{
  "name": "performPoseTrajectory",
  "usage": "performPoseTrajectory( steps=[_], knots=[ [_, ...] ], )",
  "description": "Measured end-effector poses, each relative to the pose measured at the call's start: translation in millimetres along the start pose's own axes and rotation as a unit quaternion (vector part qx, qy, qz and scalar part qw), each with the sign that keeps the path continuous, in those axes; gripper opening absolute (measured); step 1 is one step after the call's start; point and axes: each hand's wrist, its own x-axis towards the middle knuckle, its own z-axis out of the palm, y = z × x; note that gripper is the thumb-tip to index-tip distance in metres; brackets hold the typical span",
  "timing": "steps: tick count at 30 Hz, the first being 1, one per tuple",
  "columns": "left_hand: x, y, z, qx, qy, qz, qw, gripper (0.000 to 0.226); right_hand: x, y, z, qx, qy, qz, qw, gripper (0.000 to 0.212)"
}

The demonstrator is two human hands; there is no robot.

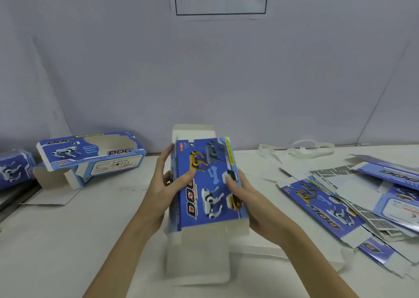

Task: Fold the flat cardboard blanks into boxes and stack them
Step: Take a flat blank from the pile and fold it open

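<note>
Both hands hold one blue cardboard blank (204, 182) upright above the table (90, 229): left hand (165, 184) grips its left edge, right hand (247, 198) its right. Folded boxes (90, 154) lie left; flat blanks (340, 204) are heaped right.

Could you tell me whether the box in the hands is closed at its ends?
No: the box has both end flaps sticking out unfolded.
</note>
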Motion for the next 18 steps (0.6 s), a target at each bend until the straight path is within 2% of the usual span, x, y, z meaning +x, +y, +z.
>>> performPoseTrajectory(
  steps=[3, 5, 10, 18],
  knots=[
    [-3, 1, 0, 0.008, -0.104, -0.042, 0.994, 0.082, 3, -2, -6, 0.033, 0.039, -0.054, 0.997, 0.061],
    [-4, 0, 5, -0.008, -0.127, -0.055, 0.99, 0.08, 4, -3, -10, 0.037, 0.058, -0.081, 0.994, 0.06],
    [-3, 0, 16, -0.016, -0.081, -0.026, 0.996, 0.068, 3, 0, -7, 0.009, 0.046, -0.073, 0.996, 0.054],
    [-6, -1, 14, -0.024, -0.061, -0.029, 0.997, 0.048, 4, 3, -1, -0.019, 0.074, -0.082, 0.994, 0.042]
  ],
)
